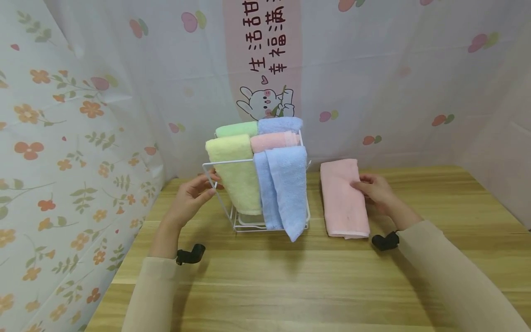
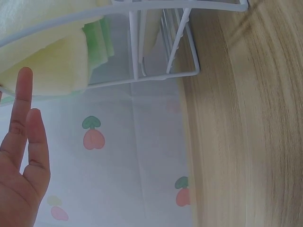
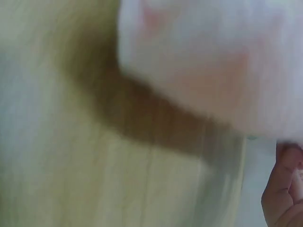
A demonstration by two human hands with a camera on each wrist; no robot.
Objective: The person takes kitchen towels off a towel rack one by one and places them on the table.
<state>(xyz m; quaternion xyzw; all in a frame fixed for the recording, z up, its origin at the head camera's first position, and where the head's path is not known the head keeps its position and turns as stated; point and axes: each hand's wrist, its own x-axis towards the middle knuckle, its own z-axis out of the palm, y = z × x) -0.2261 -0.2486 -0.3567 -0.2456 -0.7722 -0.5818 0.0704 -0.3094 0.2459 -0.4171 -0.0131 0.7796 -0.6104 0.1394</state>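
A white wire basket (image 1: 227, 162) on the table holds folded towels: a yellow towel (image 1: 235, 180) and a blue towel (image 1: 290, 184) in front, a pink towel (image 1: 271, 141), a green towel (image 1: 236, 129) and another blue towel (image 1: 280, 124) behind. My left hand (image 1: 192, 198) holds the basket's left side wire, thumb in front and fingers behind. Two of its fingers (image 2: 38, 142) stretch out straight in the left wrist view. Right of the basket, my right hand (image 1: 377, 191) pinches the right edge of a folded pink towel (image 1: 344, 198), its thumb on the front face.
The wooden table (image 1: 265, 276) runs up to a patterned white curtain (image 1: 373, 83) at the back. A flowered curtain (image 1: 74, 161) hangs along the left side. Black wrist mounts (image 1: 191, 253) sit at both sleeves.
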